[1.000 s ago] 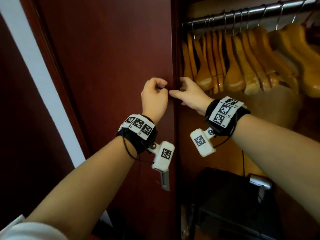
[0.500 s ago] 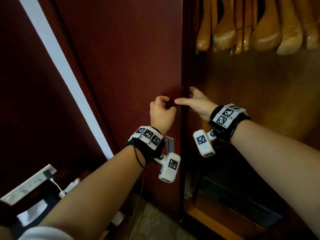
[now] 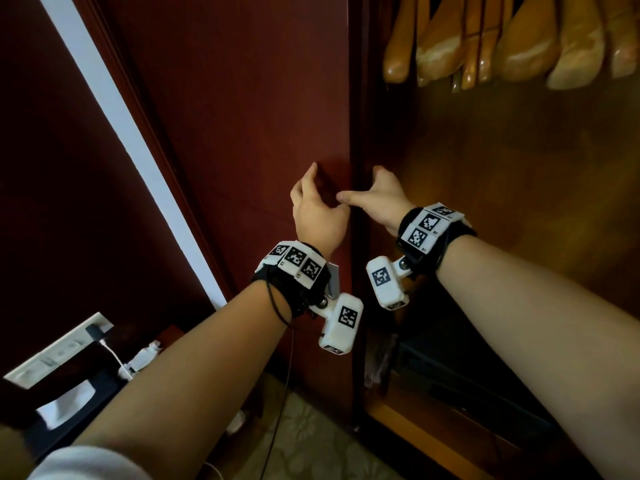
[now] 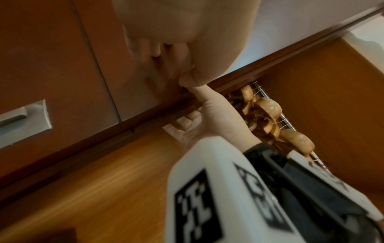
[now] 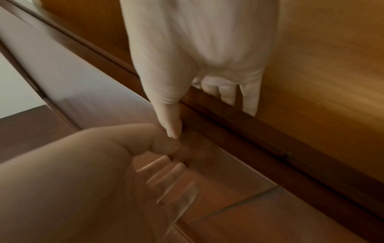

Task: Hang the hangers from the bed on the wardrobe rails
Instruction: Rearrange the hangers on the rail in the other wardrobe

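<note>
Hangers (image 3: 519,39) on rail | left hand (image 3: 317,216) loosely curled on door (image 3: 242,116) | right hand (image 3: 381,199) grips door edge

A bedroom or hotel room is suggested by a dark red wardrobe door (image 3: 242,133); wooden hangers (image 3: 519,39) are hung to its right, and patterned carpet (image 3: 311,445) is laid below it.

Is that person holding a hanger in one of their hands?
No, the left hand rests on the wardrobe door and the right hand grips its edge; the hangers hang above.
</note>
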Motion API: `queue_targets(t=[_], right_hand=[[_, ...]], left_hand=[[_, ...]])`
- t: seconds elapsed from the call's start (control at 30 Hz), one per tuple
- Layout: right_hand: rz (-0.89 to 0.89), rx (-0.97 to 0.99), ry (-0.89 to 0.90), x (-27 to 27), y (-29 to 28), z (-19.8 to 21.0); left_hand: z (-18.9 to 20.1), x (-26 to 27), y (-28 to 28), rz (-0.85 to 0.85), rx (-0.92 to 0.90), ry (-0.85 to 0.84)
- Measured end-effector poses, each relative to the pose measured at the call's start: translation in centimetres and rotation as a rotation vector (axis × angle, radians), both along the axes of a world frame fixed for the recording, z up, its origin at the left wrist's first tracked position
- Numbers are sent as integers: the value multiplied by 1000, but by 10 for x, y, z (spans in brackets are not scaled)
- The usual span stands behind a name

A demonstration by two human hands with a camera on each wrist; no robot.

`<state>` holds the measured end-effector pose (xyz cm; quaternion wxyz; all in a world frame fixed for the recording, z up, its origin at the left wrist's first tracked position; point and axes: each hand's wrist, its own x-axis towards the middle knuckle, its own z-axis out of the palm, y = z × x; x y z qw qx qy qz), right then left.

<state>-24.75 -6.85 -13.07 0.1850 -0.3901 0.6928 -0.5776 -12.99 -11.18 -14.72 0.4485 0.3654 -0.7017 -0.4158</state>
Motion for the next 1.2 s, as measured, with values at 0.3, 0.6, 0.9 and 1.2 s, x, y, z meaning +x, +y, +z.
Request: queue_targets(t=[0.3, 0.6, 0.9, 1.2], right_hand=[[-79, -5, 82, -14, 14, -11], [-103, -3, 93, -28, 30, -16], [-127, 4, 89, -34, 63, -14], [-166, 15, 107, -42, 106, -11]], left_hand=[[3, 1, 12, -20, 58, -81], [5, -16, 47, 28, 178, -211], [16, -19, 75, 28, 26, -74], [18, -29, 107, -86, -85, -118]])
